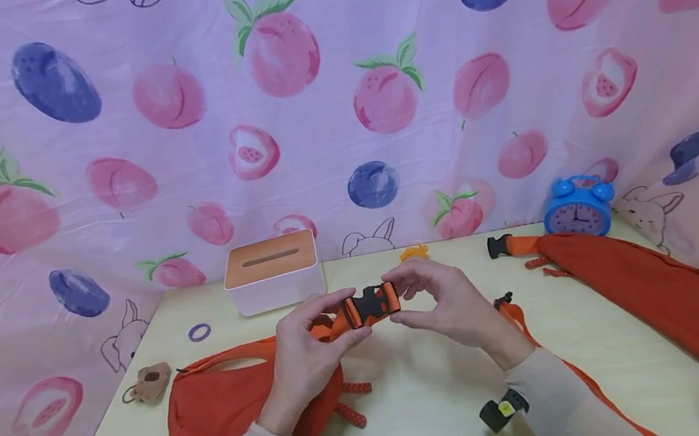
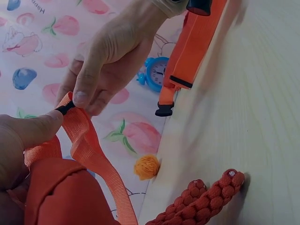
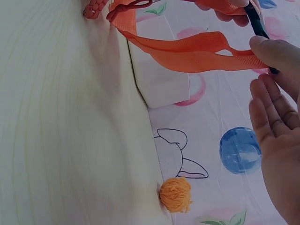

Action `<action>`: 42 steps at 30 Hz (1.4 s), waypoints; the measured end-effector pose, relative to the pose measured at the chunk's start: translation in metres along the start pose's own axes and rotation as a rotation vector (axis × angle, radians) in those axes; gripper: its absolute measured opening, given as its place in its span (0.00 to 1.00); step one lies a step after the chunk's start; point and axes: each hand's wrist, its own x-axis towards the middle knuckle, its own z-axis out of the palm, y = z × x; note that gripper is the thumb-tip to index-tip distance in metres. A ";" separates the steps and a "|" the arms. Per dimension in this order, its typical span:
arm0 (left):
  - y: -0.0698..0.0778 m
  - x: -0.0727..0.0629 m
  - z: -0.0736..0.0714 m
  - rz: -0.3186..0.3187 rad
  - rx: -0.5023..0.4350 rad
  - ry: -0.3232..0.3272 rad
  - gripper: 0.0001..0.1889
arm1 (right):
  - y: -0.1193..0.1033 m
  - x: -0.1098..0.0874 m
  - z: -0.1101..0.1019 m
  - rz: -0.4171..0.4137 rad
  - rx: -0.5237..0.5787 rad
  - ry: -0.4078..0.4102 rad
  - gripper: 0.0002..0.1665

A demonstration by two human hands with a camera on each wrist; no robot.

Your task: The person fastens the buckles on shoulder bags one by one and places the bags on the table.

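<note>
Pale table [image 1: 431,404] — tissue box [image 1: 280,292], clock [image 1: 577,217] beyond — left hand [image 1: 301,355], right hand [image 1: 455,305] pinching black buckle [image 1: 371,304]

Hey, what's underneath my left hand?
Beneath your left hand is a red bag, with two braided cords sticking out to the right. The part of the bag your hand covers can't be seen.

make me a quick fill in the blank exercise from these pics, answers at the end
1. The left hand and the right hand hold a buckle whose colour is ____.
2. In the head view, the slotted box stands to the ____ of the alarm clock.
3. The small ring lying near the box is coloured ____.
4. The head view shows ____ red bags.

Missing words: black; left; purple; two.
</note>
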 end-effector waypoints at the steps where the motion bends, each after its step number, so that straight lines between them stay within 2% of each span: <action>1: 0.000 0.000 0.000 0.001 -0.002 0.000 0.31 | 0.000 0.000 0.000 0.006 -0.031 0.012 0.34; 4: 0.000 0.000 -0.001 0.003 -0.004 -0.001 0.31 | -0.002 -0.001 -0.002 0.015 -0.084 0.033 0.32; 12: 0.002 -0.002 -0.001 -0.044 -0.029 -0.027 0.31 | -0.003 -0.001 -0.003 0.005 -0.067 0.015 0.32; 20: 0.002 -0.002 -0.003 -0.052 -0.033 -0.038 0.31 | -0.005 -0.001 -0.003 0.017 -0.063 0.000 0.32; 30: 0.002 -0.002 0.000 -0.034 -0.025 -0.045 0.33 | -0.006 -0.002 -0.003 -0.002 -0.063 0.004 0.33; 37: -0.001 -0.002 0.002 -0.004 0.004 -0.058 0.34 | -0.005 -0.001 0.001 0.003 -0.050 -0.026 0.33; 42: -0.002 -0.002 0.001 -0.008 0.002 -0.060 0.35 | -0.005 -0.001 0.002 -0.014 -0.056 -0.021 0.33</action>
